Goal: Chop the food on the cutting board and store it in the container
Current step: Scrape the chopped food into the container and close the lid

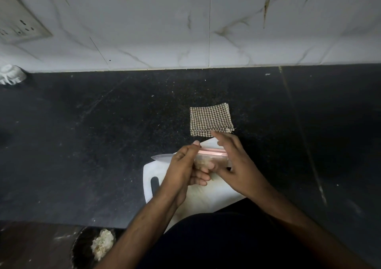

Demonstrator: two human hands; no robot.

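Observation:
A white cutting board (206, 194) lies on the black counter near its front edge. Above it I hold a small clear container (208, 159) with a pink lid; pale chopped food shows through its wall. My left hand (185, 170) grips the container's left end, thumb on top and fingers curled underneath. My right hand (235, 163) holds its right end, with the fingers lying over the lid. A knife lies on the board behind my hands; only its blade tip (162, 157) shows at the left.
A folded checked cloth (210, 120) lies just beyond the board. The tiled wall rises at the back, with a socket plate (18, 21) at top left. A white object (11, 75) sits at the far left. A dark bin with scraps (99, 246) stands below the counter edge.

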